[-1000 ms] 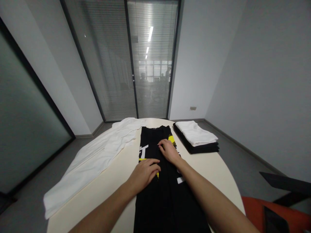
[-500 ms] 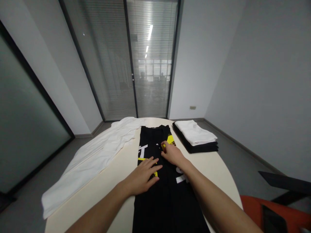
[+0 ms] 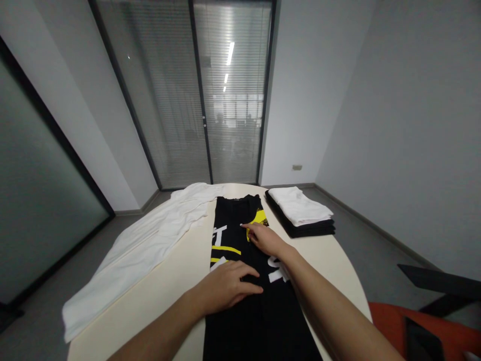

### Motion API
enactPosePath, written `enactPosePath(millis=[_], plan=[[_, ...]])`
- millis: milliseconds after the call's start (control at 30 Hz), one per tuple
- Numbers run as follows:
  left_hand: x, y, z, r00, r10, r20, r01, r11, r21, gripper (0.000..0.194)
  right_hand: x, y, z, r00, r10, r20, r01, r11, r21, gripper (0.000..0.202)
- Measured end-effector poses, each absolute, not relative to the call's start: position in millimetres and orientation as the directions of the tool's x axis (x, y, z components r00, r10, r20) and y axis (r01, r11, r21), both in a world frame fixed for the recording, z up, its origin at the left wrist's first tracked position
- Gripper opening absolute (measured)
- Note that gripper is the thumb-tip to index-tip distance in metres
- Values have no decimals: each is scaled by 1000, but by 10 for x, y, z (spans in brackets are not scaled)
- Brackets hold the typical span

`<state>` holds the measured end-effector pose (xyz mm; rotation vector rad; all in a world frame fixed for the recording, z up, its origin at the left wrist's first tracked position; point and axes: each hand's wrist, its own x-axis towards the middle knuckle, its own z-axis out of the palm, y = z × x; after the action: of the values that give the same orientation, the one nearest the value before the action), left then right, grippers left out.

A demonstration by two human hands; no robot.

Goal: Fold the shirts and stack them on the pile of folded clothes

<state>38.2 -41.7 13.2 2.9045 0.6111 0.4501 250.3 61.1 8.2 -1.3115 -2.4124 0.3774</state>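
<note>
A black T-shirt (image 3: 259, 321) with white lettering and yellow patches lies lengthwise on the table, its sides folded inward into a long strip. The collar end is at the far side. My left hand (image 3: 233, 283) rests over the strip's left half, thumb and fingers apart, holding nothing. Farther up, my right hand (image 3: 265, 238) is at the right half beside a yellow patch. Its index finger reaches toward the middle of the shirt and the other fingers are bent. No cloth shows pinched in either hand.
White garments (image 3: 143, 245) are spread along the left of the round cream table (image 3: 176, 291). A folded stack of white cloth (image 3: 300, 205) over black cloth (image 3: 311, 229) sits at the back right. An orange-red chair (image 3: 443, 326) stands at the lower right.
My left hand has moved down and slightly right, uncovering more yellow and white print. My right hand has shifted slightly left, its index finger now stretched out.
</note>
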Motion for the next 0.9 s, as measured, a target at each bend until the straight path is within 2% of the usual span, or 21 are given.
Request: enactPosePath(millis=[167,267,367,533,667,900], plan=[[526,-461,34,901,294,318,315,-949,-16,27,2439,641,55,-410,897,166,830,442,-341,47],[585,-472,26,916,243,320,279,-958,-70,21,2393,653,88,-317,940,127,898,341,-278,44],[618,-499,60,914,225,339,270,-958,-92,15,2378,670,128,-284,949,138,915,311,-257,35],[610,-554,111,884,246,398,300,-951,-78,17,2403,705,119,-286,928,238,873,355,-335,33],[584,-559,89,912,198,358,224,-974,-32,15,2426,726,29,-403,884,236,810,464,-357,37],[579,-591,110,924,225,309,218,-974,59,14,2455,755,-76,-424,861,281,776,505,-376,40]])
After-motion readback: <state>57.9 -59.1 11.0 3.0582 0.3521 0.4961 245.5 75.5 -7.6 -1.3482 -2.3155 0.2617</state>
